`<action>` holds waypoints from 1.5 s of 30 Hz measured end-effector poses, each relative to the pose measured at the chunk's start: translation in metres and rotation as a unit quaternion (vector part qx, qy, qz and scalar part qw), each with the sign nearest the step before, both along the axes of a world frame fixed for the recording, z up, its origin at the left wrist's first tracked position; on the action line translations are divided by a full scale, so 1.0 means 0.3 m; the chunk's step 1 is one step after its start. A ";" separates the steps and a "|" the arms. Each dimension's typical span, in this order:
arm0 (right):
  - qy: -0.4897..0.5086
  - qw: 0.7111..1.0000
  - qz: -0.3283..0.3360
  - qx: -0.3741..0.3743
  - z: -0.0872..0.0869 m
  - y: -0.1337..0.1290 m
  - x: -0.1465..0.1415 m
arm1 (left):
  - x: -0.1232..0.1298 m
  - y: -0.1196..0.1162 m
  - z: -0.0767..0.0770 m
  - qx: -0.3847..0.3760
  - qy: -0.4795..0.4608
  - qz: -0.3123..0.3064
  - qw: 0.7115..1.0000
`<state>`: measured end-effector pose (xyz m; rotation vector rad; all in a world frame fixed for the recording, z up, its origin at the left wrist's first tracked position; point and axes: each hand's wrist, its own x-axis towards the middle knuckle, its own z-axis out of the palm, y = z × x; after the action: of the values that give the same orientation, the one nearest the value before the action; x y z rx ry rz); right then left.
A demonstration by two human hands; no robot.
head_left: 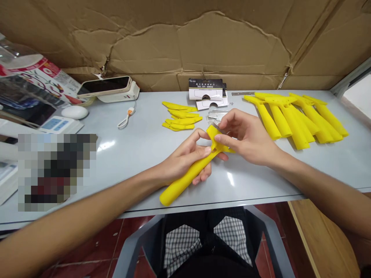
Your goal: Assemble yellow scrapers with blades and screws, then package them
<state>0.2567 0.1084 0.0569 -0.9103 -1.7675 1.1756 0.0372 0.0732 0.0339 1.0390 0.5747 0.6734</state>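
Observation:
A yellow plastic scraper [188,177] slants over the front of the table, its hollow-looking handle end toward me. My left hand [193,154] is wrapped round the handle just below the head, thumb on top. At the wide head, my right hand [243,135] pinches with thumb and fingers, the thumb pressed on the yellow plastic. A thin grey metal edge, seemingly a blade [213,125], shows by the right fingertips; its far part is hidden. Just beyond the hands lie flat metal blades [218,114], and to their left several yellow scraper cover pieces [182,121].
Several yellow scraper handles [298,119] lie in a row at right. Printed cards [206,89] lean against the cardboard [150,50] behind. A phone on a white stand [106,87], a looped cord [125,119], a white mouse [74,112] and a bottle [43,73] stand at left.

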 end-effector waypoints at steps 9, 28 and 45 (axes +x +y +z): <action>-0.304 0.929 -0.046 0.204 0.135 0.060 0.173 | -0.017 0.026 -0.014 -0.043 -0.020 0.048 0.998; -0.589 0.803 -0.022 0.086 0.082 0.134 0.286 | -0.013 0.023 -0.012 -0.056 -0.043 0.087 0.994; -0.388 0.873 0.002 0.296 0.171 0.060 0.215 | -0.013 0.022 -0.011 -0.048 -0.031 0.081 0.995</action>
<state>0.3212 0.1264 0.1082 -1.0532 -2.5511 0.1684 0.0332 0.0797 0.0307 0.8855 0.6357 0.8099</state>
